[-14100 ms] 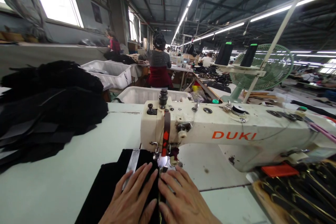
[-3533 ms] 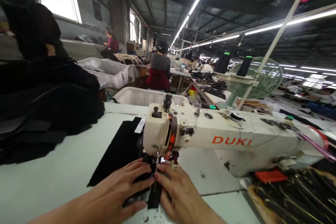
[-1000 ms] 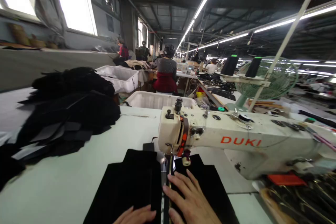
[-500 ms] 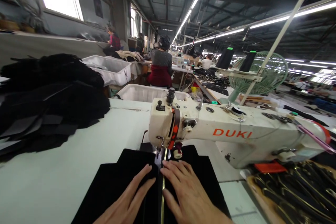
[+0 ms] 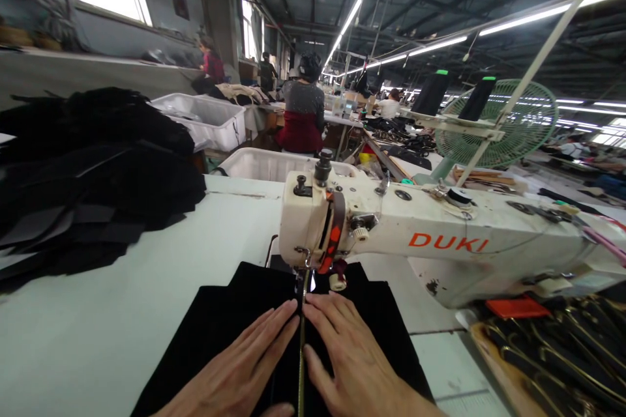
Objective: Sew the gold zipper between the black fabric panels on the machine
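A black fabric piece [image 5: 215, 319] lies flat under the needle area of a white sewing machine [image 5: 391, 228]. Down its middle runs a gold-toothed zipper [image 5: 302, 365], leading up to the presser foot [image 5: 302, 280]. My left hand [image 5: 244, 358] rests flat on the fabric just left of the zipper, fingers stretched toward the foot. On the zipper's right side my right hand [image 5: 347, 352] presses down, fingers extended and thumb apart, its fingertips beside the teeth. Neither hand grips anything. The needle's tip is too small to make out.
A pile of black cut pieces [image 5: 98, 176] covers the table's left. At right, a box [image 5: 503, 358] holds black zippers with gold teeth. Thread cones [image 5: 430, 92] and a green fan [image 5: 523, 124] stand behind the machine. White bins [image 5: 259, 166] and a seated person [image 5: 300, 117] are ahead.
My left hand has slid forward and right, closer to the zipper and presser foot. My right hand stays nearly in place. The camera view has shifted slightly.
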